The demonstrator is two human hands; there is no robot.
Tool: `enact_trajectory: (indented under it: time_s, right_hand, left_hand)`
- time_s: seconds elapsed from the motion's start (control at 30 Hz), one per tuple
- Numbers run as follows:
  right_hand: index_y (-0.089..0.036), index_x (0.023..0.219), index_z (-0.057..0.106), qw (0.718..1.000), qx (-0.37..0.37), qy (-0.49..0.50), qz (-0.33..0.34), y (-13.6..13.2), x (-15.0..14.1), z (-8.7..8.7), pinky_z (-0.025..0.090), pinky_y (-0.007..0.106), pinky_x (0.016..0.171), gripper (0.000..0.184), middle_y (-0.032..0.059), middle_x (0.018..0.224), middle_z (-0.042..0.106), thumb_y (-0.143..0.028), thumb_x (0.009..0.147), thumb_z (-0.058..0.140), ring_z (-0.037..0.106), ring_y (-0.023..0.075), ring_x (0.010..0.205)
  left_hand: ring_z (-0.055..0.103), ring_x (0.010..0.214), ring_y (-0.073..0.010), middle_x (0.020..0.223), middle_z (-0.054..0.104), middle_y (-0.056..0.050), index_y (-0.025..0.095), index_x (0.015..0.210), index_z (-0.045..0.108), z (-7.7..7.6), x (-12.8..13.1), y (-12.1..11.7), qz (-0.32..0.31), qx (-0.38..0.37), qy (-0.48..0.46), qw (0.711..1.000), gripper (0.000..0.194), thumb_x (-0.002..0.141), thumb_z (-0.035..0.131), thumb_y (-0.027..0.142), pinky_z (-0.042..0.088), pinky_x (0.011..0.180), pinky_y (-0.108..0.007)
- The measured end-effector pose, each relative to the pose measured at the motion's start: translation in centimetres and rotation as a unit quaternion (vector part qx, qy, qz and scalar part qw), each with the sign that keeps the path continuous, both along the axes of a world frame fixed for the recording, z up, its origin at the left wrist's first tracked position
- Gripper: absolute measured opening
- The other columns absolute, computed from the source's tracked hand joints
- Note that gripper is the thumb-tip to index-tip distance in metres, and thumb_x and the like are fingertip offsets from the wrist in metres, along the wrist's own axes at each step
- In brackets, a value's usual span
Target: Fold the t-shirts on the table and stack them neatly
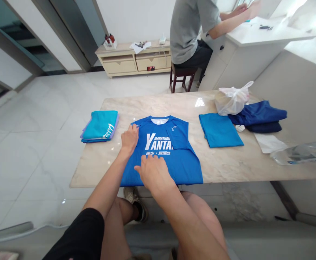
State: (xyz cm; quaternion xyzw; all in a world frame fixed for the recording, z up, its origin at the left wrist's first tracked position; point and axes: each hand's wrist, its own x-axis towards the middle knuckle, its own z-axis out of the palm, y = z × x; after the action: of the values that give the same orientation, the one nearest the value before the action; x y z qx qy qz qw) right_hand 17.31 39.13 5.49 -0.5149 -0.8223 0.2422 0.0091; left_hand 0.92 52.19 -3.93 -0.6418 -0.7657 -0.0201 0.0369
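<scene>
blue marathon t-shirt [183,168] held flat under both hands

the shirt lies face up on a marble table top [223,164], collar away from the person, its hem near the table's front edge, with white lettering across the chest. one side is folded inward over the chest and covers the end of the lettering. the left hand [129,139] rests on the upper part of the shirt, with its fingertips [134,126] at the edge near the collar; whether they pinch the cloth cannot be told. the right hand [154,174] lies open and palm down on the lower front, not clenched, well below the left hand. to the left of the shirt, just apart from it, lies a folded turquoise garment [99,125]. to its right lies a folded bright blue garment [220,130], then a dark navy garment pile [257,115] beside a white plastic bag [231,99]. a sheet of white paper [269,142] and a clear plastic water bottle [299,153] lie farther right. beyond the table, a seated co-worker in a grey t-shirt [190,32] faces a white counter [255,36], hands on its top.
</scene>
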Motion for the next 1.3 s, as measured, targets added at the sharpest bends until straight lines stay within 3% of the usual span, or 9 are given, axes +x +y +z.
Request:
enact_trajectory:
  time_s: [0.17, 0.3, 0.43, 0.63, 0.9, 1.07, 1.2, 1.3]
  right_hand:
    - [-0.011, 0.132, 0.074, 0.999, -0.032, -0.011, -0.008, 0.4, -0.4, 0.5, 0.062, 0.056, 0.093, 0.045, 0.0299, 0.123, 0.079, -0.05, 0.112, 0.061, 0.077, 0.0424, 0.114]
    - [-0.01, 0.131, 0.074, 0.999, -0.03, -0.029, -0.001, 0.6, -0.5, 1.3, 0.061, 0.053, 0.099, 0.043, 0.0288, 0.125, 0.079, -0.047, 0.114, 0.059, 0.077, 0.0398, 0.12]
    - [-0.006, 0.134, 0.072, 0.999, -0.027, -0.047, 0.001, 0.5, -0.1, 2.0, 0.061, 0.05, 0.103, 0.044, 0.0284, 0.129, 0.078, -0.043, 0.116, 0.057, 0.076, 0.0379, 0.124]
    - [-0.005, 0.14, 0.07, 0.997, -0.044, -0.062, -0.01, 0.8, 0.8, 2.3, 0.061, 0.051, 0.105, 0.045, 0.0302, 0.133, 0.077, -0.042, 0.116, 0.058, 0.075, 0.0391, 0.128]
    - [-0.007, 0.144, 0.069, 0.993, -0.055, -0.102, -0.016, 1.3, 1.0, 1.9, 0.062, 0.05, 0.103, 0.045, 0.0287, 0.133, 0.077, -0.041, 0.116, 0.057, 0.076, 0.0386, 0.126]
    - [-0.01, 0.144, 0.068, 0.991, -0.044, -0.127, -0.016, 1.8, 1.7, 0.4, 0.062, 0.047, 0.101, 0.046, 0.0276, 0.132, 0.078, -0.042, 0.118, 0.049, 0.077, 0.038, 0.123]
    - [-0.011, 0.143, 0.07, 0.988, -0.065, -0.141, -0.023, 3.2, 3.8, -2.5, 0.059, 0.042, 0.1, 0.042, 0.0256, 0.137, 0.077, -0.037, 0.116, 0.053, 0.076, 0.0367, 0.126]
    - [-0.015, 0.137, 0.075, 0.989, -0.083, -0.108, -0.065, 5.2, 5.1, -5.0, 0.056, 0.035, 0.097, 0.033, 0.0184, 0.136, 0.079, -0.03, 0.113, 0.056, 0.076, 0.0321, 0.125]
  left_hand:
    - [0.073, 0.123, -0.0351, 0.128, 0.075, -0.021, 0.015, 0.137, 0.068, -2.2, 2.1, -0.6, -0.054, -0.013, -0.013, 0.998, 0.051, 0.119, 0.026, 0.036, 0.057, 0.093, -0.039]
    - [0.072, 0.124, -0.0298, 0.132, 0.075, -0.018, 0.017, 0.141, 0.067, -3.1, 3.0, -0.6, -0.086, -0.021, -0.051, 0.995, 0.044, 0.119, 0.033, 0.034, 0.056, 0.095, -0.036]
    - [0.069, 0.13, -0.0283, 0.141, 0.071, -0.017, 0.017, 0.151, 0.059, -3.1, 3.4, -1.8, -0.106, -0.023, -0.067, 0.992, 0.042, 0.118, 0.043, 0.037, 0.055, 0.101, -0.036]
    - [0.065, 0.128, -0.036, 0.136, 0.068, -0.022, 0.011, 0.137, 0.063, -2.2, 3.0, -5.6, -0.088, -0.054, 0.004, 0.995, 0.04, 0.112, 0.052, 0.041, 0.052, 0.102, -0.042]
    - [0.065, 0.127, -0.0356, 0.13, 0.072, -0.019, 0.013, 0.127, 0.069, -2.2, 2.5, -5.5, -0.14, -0.106, 0.009, 0.984, 0.038, 0.114, 0.036, 0.022, 0.054, 0.1, -0.047]
    - [0.069, 0.124, -0.0318, 0.13, 0.075, -0.017, 0.015, 0.138, 0.069, -1.2, 0.7, -5.5, -0.162, -0.135, -0.027, 0.977, 0.044, 0.111, 0.034, 0.014, 0.057, 0.101, -0.044]
    - [0.071, 0.125, -0.0308, 0.13, 0.076, -0.017, 0.017, 0.141, 0.068, 0.7, -1.6, -5.7, -0.162, -0.166, -0.027, 0.972, 0.043, 0.113, 0.035, 0.017, 0.057, 0.102, -0.041]
    - [0.072, 0.126, -0.0321, 0.131, 0.076, -0.017, 0.016, 0.14, 0.068, 1.9, -3.4, -5.7, -0.149, -0.187, -0.024, 0.971, 0.042, 0.115, 0.035, 0.022, 0.057, 0.1, -0.041]
